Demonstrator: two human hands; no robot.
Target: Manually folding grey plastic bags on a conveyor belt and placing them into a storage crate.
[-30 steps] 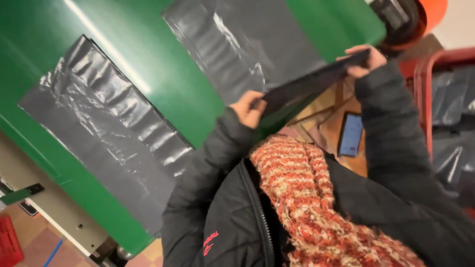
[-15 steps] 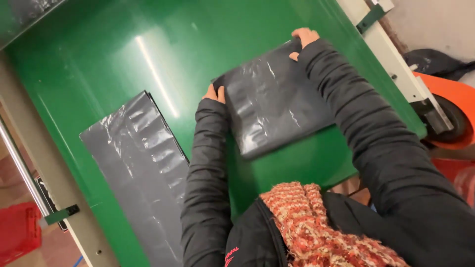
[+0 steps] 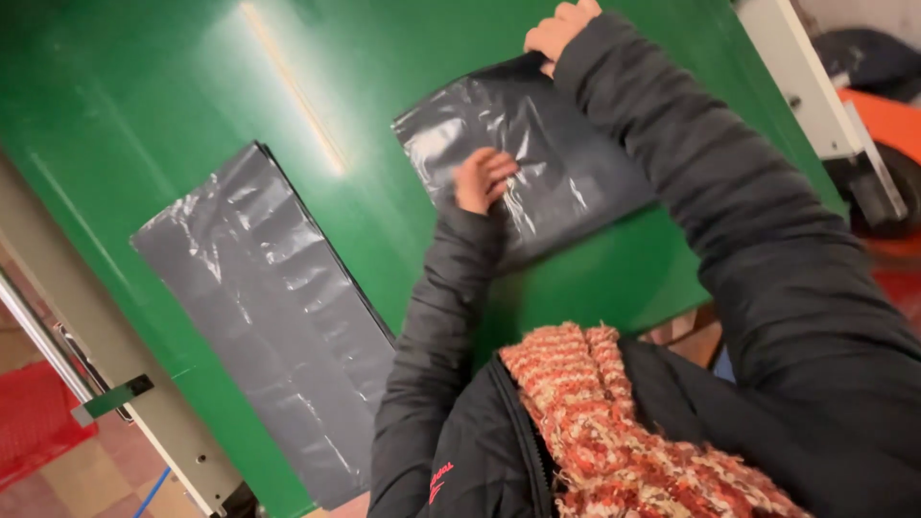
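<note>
A grey plastic bag (image 3: 537, 158) lies flat on the green table surface (image 3: 173, 96). My left hand (image 3: 483, 179) presses down on the middle of that bag with its fingers spread. My right hand (image 3: 559, 26) pinches the bag's far corner. Both arms are in dark jacket sleeves, and a red and cream knitted scarf (image 3: 614, 422) hangs at my chest. A second, longer grey plastic bag (image 3: 269, 307) lies flat to the left, untouched.
A cream metal frame rail (image 3: 106, 355) with a green clip (image 3: 110, 400) runs along the table's left edge. Another white rail (image 3: 815, 86) borders the right side, beside an orange machine part (image 3: 887, 120). A red crate (image 3: 34, 422) sits on the tiled floor.
The bag was lifted from below the table edge and laid flat on the green surface. My left hand has slid from the bag's edge onto its middle.
</note>
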